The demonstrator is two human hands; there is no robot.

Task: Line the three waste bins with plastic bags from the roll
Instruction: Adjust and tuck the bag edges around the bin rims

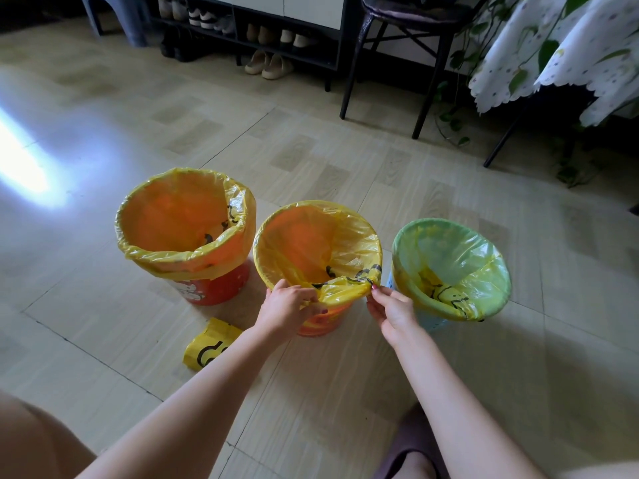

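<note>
Three bins stand in a row on the floor. The left orange bin point(214, 288) wears a yellow bag point(186, 219) folded over its rim. The middle orange bin point(321, 323) holds a yellow bag point(321, 243); my left hand point(287, 307) and my right hand point(392, 309) both pinch the bag's bunched near edge at the rim. The right pale blue bin point(432, 323) is lined with a yellow bag point(453, 264) that looks green over it. The yellow bag roll point(211, 347) lies on the floor to the left of my left forearm.
A black chair point(408, 46) and a shoe rack point(249, 32) with several shoes stand at the back. A table with a patterned cloth point(570, 46) and trailing plant is at the right. My slippered foot point(411, 447) is at the bottom.
</note>
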